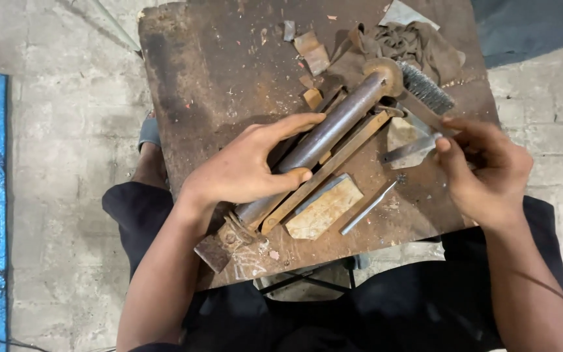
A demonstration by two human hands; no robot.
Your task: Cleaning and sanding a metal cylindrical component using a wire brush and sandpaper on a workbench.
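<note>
We lay our left hand [245, 171] over the rusty steel rod [324, 140] lying slantwise across the middle of the bench [184, 78], its grip curled round the rod to pin it down. Our right hand [487, 171], near the right edge, pinches a small bent metal strip [410, 150]; a flat tan block [324, 208] lies by the near edge, unlabelled.

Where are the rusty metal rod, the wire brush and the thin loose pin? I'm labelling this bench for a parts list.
rusty metal rod [340, 124], head view, bare mid-shaft above the left hand
wire brush [427, 88], head view, middle of the bristles
thin loose pin [368, 208], head view, mid-length
</note>
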